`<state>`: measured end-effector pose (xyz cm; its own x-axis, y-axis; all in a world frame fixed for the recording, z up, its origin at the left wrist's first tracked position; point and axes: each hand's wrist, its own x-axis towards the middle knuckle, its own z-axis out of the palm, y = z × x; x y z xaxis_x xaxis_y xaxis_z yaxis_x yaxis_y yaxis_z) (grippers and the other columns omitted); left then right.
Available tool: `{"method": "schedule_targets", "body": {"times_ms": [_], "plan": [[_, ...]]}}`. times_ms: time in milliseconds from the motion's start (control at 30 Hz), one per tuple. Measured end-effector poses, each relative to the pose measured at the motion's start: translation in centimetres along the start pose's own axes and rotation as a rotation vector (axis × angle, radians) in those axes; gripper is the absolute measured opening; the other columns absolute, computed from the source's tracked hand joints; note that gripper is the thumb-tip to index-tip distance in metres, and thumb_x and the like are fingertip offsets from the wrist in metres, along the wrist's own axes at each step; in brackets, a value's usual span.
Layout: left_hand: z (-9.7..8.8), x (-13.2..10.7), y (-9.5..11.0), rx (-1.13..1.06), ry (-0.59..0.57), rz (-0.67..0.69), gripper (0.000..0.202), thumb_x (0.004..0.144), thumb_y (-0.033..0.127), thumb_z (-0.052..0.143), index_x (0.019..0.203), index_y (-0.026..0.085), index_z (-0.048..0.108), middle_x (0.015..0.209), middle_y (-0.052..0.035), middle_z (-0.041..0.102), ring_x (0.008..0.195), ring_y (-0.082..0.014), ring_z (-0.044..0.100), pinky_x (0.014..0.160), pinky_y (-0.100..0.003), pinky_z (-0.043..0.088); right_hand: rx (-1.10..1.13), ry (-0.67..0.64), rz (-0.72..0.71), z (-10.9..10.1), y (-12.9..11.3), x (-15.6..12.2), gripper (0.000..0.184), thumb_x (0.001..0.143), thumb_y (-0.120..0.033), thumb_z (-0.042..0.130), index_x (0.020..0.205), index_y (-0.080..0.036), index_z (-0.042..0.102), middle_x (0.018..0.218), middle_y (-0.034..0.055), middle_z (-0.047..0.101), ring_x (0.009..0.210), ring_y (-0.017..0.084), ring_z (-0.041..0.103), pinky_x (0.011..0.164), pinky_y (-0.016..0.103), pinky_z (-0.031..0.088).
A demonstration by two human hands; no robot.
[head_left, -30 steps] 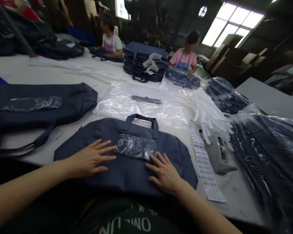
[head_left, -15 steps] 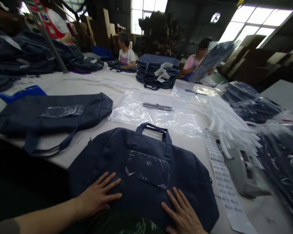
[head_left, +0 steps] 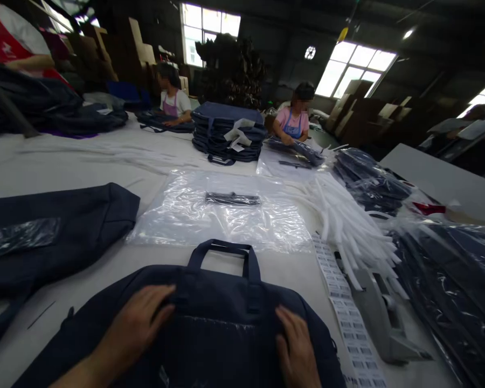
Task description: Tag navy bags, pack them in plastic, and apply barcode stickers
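Navy fabric carry bag [head_left: 220, 302] lying flat at the near edge of the white tabletop [head_left: 60, 156], drawn closer to the wearer than a moment earlier, its webbing handles [head_left: 222, 253] pointing away. Left hand [head_left: 133, 323] and right hand [head_left: 295, 345] rest palm-down on it, either side of a clear pocket [head_left: 222, 328]; neither grip looks clenched, and whether either pinches the fabric cannot be told. Beyond the handles lies a clear plastic bag [head_left: 186, 215]; to the right, a barcode label strip [head_left: 347, 318] runs beside a grey plastic dispenser [head_left: 382, 318].
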<state>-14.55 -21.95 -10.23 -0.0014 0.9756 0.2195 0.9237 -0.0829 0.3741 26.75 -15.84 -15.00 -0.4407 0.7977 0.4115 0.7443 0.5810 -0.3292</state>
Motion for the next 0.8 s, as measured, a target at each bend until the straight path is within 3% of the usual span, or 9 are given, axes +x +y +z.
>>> {"method": "schedule_targets", "body": {"times_ms": [33,100,167,267,367,467,600,667,800], "plan": [[-1.3,3.8,1.3,-0.028,-0.019,-0.089,0.063,0.091,0.058,0.033,0.133,0.013,0.051,0.129,-0.0153,0.056,0.122,-0.0335,0.049,0.110,-0.049,0.032,-0.010,0.016,0.165,-0.5,-0.6,3.4,0.053,0.095,-0.041,0.037,0.145,-0.024,0.035,0.133,0.0140,0.055,0.119,0.032,0.053,0.101,0.053,0.043],[-2.9,10.1,3.5,-0.204,-0.168,-0.287,0.082,0.088,0.064,0.029,0.139,0.000,0.038,0.126,-0.0248,0.056,0.124,-0.0421,0.044,0.107,-0.059,0.027,0.095,-0.062,0.301,-1.0,-2.2,9.7,0.061,0.093,-0.051,0.035,0.143,-0.016,0.037,0.119,0.0187,0.062,0.114,0.035,0.054,0.102,0.058,0.037],[-3.4,13.3,4.8,-0.320,-0.250,-0.308,0.086,0.090,0.064,0.011,0.137,-0.001,0.041,0.121,-0.0245,0.059,0.119,-0.0372,0.051,0.103,-0.050,0.038,0.347,-0.124,0.427,-1.2,-3.7,13.8,0.068,0.094,-0.057,0.023,0.145,-0.013,0.029,0.109,0.0182,0.066,0.109,0.033,0.059,0.099,0.057,0.038],[-4.2,12.3,4.8,-0.754,-0.295,-0.238,0.089,0.088,0.061,-0.012,0.144,0.006,0.031,0.108,-0.0175,0.067,0.106,-0.0268,0.062,0.094,-0.039,0.047,0.827,-0.112,0.504,-2.5,-5.0,14.1,0.076,0.092,-0.057,-0.007,0.149,-0.010,0.010,0.097,0.0156,0.070,0.094,0.027,0.066,0.089,0.049,0.048],[-6.3,8.9,3.6,-1.102,-0.487,-0.071,0.095,0.086,0.071,-0.003,0.133,0.008,0.051,0.074,-0.0112,0.070,0.087,-0.0264,0.067,0.093,-0.041,0.048,1.269,-0.339,0.371,-5.6,-5.0,10.9,0.080,0.091,-0.068,0.012,0.142,-0.011,0.033,0.080,0.0107,0.071,0.083,0.026,0.069,0.084,0.047,0.051],[-7.8,8.4,3.6,-0.824,-0.490,-0.060,0.077,0.088,0.073,0.021,0.101,0.016,0.071,0.083,-0.0089,0.071,0.091,-0.0258,0.064,0.099,-0.039,0.043,1.144,-0.521,0.276,-8.6,-4.1,10.0,0.052,0.086,-0.059,0.052,0.115,-0.017,0.062,0.085,0.0084,0.073,0.085,0.024,0.068,0.086,0.044,0.051],[-5.4,12.6,7.2,-0.339,-0.417,0.020,0.053,0.087,0.059,0.043,0.115,0.019,0.065,0.119,-0.0079,0.064,0.111,-0.0269,0.056,0.100,-0.037,0.040,0.916,-0.301,0.230,-8.5,-2.0,14.0,0.031,0.088,-0.038,0.055,0.111,-0.019,0.064,0.103,0.0078,0.071,0.099,0.021,0.065,0.093,0.041,0.049],[-2.8,14.8,9.3,-0.114,-0.547,0.100,0.062,0.079,0.057,0.056,0.125,0.017,0.058,0.124,-0.0120,0.060,0.114,-0.0307,0.054,0.099,-0.041,0.041,0.794,-0.310,0.101,-7.2,-0.9,16.6,0.026,0.089,-0.025,0.049,0.109,-0.018,0.066,0.106,0.0081,0.070,0.101,0.020,0.064,0.095,0.040,0.048],[0.8,16.8,11.0,0.046,-0.872,0.129,0.066,0.050,0.055,0.079,0.102,0.016,0.068,0.101,-0.0137,0.068,0.093,-0.0351,0.062,0.081,-0.042,0.050,0.389,-0.492,-0.325,-4.3,1.3,20.4,0.055,0.077,0.003,0.037,0.119,-0.020,0.063,0.129,0.0078,0.059,0.122,0.019,0.052,0.104,0.039,0.040]]}}
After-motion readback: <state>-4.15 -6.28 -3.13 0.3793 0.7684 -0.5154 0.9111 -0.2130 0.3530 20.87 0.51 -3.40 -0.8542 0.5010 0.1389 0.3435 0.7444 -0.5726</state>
